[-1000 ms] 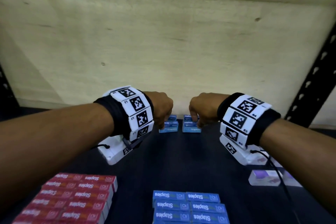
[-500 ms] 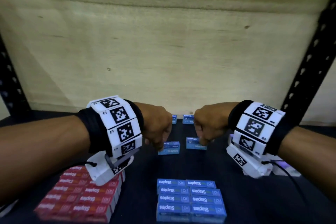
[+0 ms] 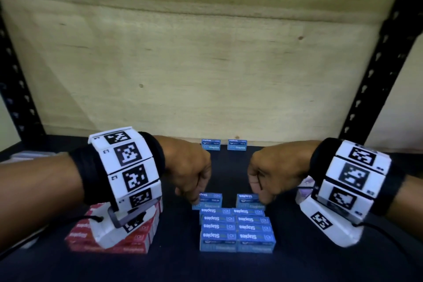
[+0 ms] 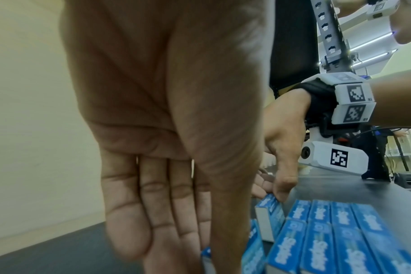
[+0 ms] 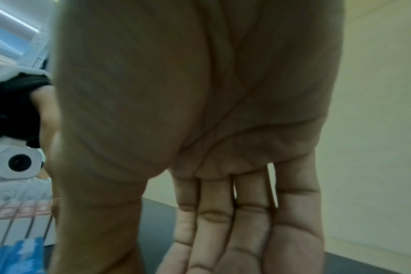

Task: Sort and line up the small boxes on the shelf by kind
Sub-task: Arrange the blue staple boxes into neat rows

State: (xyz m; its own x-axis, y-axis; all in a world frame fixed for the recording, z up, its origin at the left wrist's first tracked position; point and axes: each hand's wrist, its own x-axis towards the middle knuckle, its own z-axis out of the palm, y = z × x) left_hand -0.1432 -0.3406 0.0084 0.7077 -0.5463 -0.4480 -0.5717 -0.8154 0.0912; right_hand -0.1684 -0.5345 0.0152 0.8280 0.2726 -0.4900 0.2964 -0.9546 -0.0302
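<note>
Both boxes pulled back against blue block point(image 3: 237, 229); left hand point(image 3: 190, 174) pinches one point(image 3: 209, 199), right hand point(image 3: 274, 174) other point(image 3: 248, 199).

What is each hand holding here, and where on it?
Left hand pinches a blue staple box by its left end; right hand pinches another blue box by its right end, just behind the blue rows.

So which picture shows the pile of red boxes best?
The head view: the red boxes sit stacked at the lower left, partly behind the left wrist camera. The left wrist view shows none of them. The right wrist view shows only a pale blur at its left edge.
</note>
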